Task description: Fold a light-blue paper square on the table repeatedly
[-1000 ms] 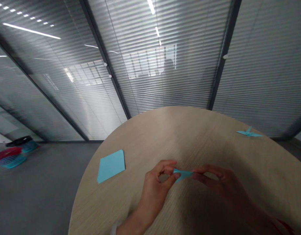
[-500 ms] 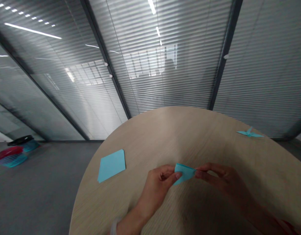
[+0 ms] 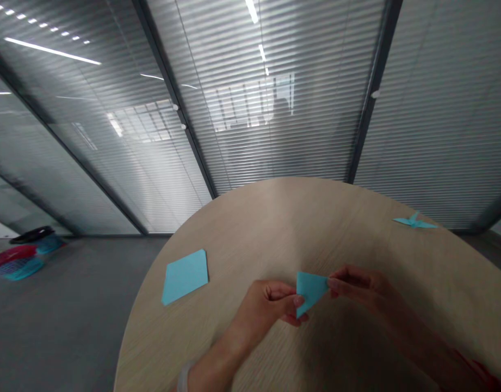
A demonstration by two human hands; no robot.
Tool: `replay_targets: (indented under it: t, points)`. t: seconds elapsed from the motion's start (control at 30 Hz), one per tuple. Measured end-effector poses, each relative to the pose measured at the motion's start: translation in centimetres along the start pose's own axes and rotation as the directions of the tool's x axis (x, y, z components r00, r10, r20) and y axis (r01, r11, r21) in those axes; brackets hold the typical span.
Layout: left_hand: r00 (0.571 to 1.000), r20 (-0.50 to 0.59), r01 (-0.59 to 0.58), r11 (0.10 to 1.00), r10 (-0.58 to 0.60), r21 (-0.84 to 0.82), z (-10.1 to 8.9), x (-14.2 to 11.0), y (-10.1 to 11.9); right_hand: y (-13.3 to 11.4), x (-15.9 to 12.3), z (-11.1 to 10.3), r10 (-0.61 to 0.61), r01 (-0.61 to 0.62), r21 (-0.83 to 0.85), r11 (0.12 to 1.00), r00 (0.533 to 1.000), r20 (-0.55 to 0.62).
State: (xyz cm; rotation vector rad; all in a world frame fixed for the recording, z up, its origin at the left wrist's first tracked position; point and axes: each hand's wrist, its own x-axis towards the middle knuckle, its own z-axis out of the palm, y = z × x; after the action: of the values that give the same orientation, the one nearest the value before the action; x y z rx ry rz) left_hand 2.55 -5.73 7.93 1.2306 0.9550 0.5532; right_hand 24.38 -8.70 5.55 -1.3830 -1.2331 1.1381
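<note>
A small folded piece of light-blue paper (image 3: 311, 288) is held above the table between my two hands. My left hand (image 3: 274, 302) pinches its left edge, thumb on the front and fingers behind. At the paper's right corner, the fingertips of my right hand (image 3: 352, 283) are closed on it. The paper looks like a triangle with one point downward. To the left lies a stack or sheet of square light-blue paper (image 3: 185, 276). A folded blue paper figure with pointed ends (image 3: 415, 221) rests near the table's far right edge.
The round wooden table (image 3: 274, 218) has its curved far edge close to a glass wall with blinds (image 3: 283, 125). On the grey floor at left stand a red and blue basket (image 3: 17, 264) and a blue bin with a black rim (image 3: 40, 239).
The folded paper has turned in my hands, so its broad face now shows more. My right hand has risen slightly, and my left fingers show below the paper.
</note>
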Motion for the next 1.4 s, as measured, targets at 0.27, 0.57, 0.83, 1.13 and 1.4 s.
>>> replay_targets:
  t: [0.27, 0.57, 0.83, 1.13, 1.4]
  points:
    - [0.999, 0.034, 0.042, 0.999, -0.042, 0.007, -0.3, 0.2, -0.6, -1.1, 0.2, -0.4, -0.005, 0.004, -0.065, 0.998, 1.000, -0.012]
    - [0.999, 0.018, 0.045, 0.998, -0.046, 0.046, -0.2, -0.1, 0.0, -0.5, 0.3, -0.8, -0.014, 0.014, -0.058, 0.998, 1.000, 0.005]
    - [0.999, 0.004, 0.052, 0.998, -0.052, 0.039, -0.1, -0.1, 0.0, -2.3, -0.1, -0.4, 0.026, -0.026, -0.085, 0.996, 1.000, -0.003]
    - [1.000, -0.025, 0.003, 0.999, -0.002, 0.045, 0.2, -0.2, 0.4, -0.9, 0.5, -0.7, -0.035, 0.036, -0.137, 0.990, 0.999, 0.011]
    - [1.000, 0.025, 0.013, 0.998, -0.011, -0.066, -0.4, -0.2, -0.1, 0.4, 0.7, -0.9, -0.040, 0.042, -0.142, 0.989, 0.999, 0.016]
